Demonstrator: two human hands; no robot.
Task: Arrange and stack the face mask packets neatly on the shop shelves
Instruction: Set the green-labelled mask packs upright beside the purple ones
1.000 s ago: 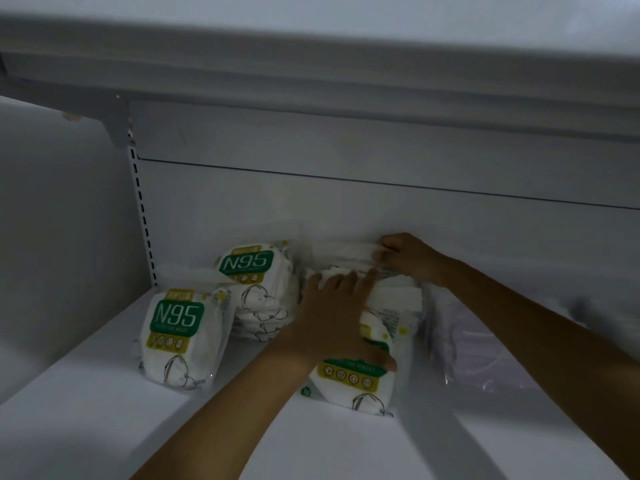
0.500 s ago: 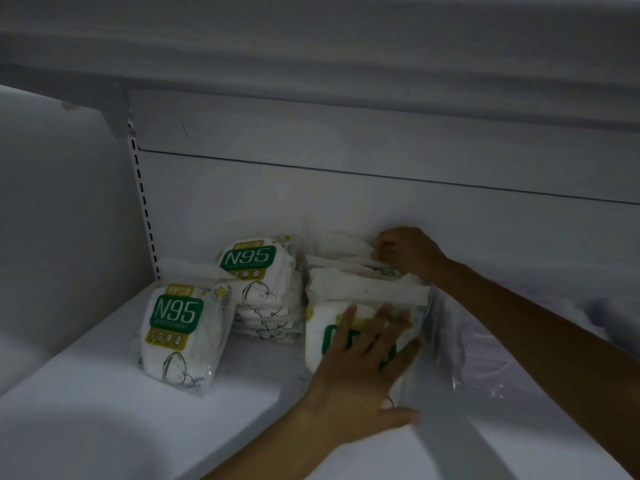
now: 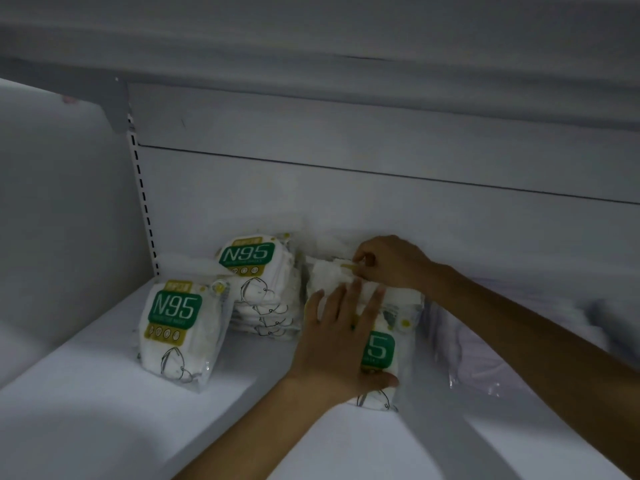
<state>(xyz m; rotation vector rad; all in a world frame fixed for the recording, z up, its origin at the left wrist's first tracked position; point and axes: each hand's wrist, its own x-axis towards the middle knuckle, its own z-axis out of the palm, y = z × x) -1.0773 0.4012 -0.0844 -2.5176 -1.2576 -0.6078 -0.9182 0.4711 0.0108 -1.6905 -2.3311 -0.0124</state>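
Observation:
Several white N95 mask packets with green labels stand on a white shelf [image 3: 86,410]. One packet [image 3: 180,330] leans alone at the left. A stack [image 3: 258,282] stands behind it against the back wall. A third bunch [image 3: 391,334] stands in the middle. My left hand [image 3: 343,337] presses flat on the front packet of that bunch, fingers straight, thumb under it. My right hand [image 3: 388,261] pinches the top edge of a packet at the back of the same bunch.
Pale, clear-wrapped packets [image 3: 485,355] lie to the right of the bunch, under my right forearm. A slotted upright [image 3: 142,202] runs down the back left corner. Another shelf [image 3: 311,46] hangs close overhead. A side panel [image 3: 52,220] closes the left.
My left hand slid back up the front packet of the middle bunch. My right hand shifted slightly and now pinches a packet's top edge. The view moved closer.

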